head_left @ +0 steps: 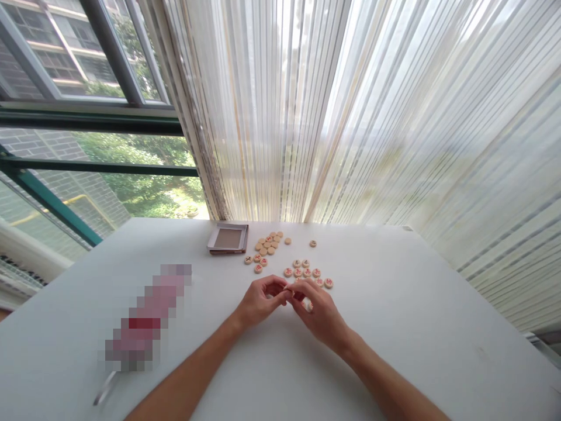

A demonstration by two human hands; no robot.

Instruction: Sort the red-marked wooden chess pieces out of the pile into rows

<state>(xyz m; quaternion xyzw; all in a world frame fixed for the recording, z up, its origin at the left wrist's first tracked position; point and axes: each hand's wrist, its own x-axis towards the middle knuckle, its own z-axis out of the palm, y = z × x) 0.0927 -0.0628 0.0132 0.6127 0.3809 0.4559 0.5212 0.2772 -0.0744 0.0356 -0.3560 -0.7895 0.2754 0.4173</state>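
My left hand (259, 301) and my right hand (321, 310) meet low over the white table (394, 327), fingertips together. Between their fingertips is a small round Chinese chess piece (288, 289), mostly covered by the fingers. Just beyond the hands, rows of pieces lie face up: a red-marked piece (328, 283) ends the nearest row, and dark-marked ones (297, 263) sit farther back. Another piece (310, 305) shows partly beneath my right hand. My fingers hide some of the nearest row.
A loose cluster of wooden pieces (267, 245), mostly blank side up, lies behind the hands. Left of it stands a shallow open box (230, 238). One piece (312, 243) lies alone farther back. A pixelated pinkish object (149, 316) rests at left. Striped curtains (272, 117) hang behind the table.
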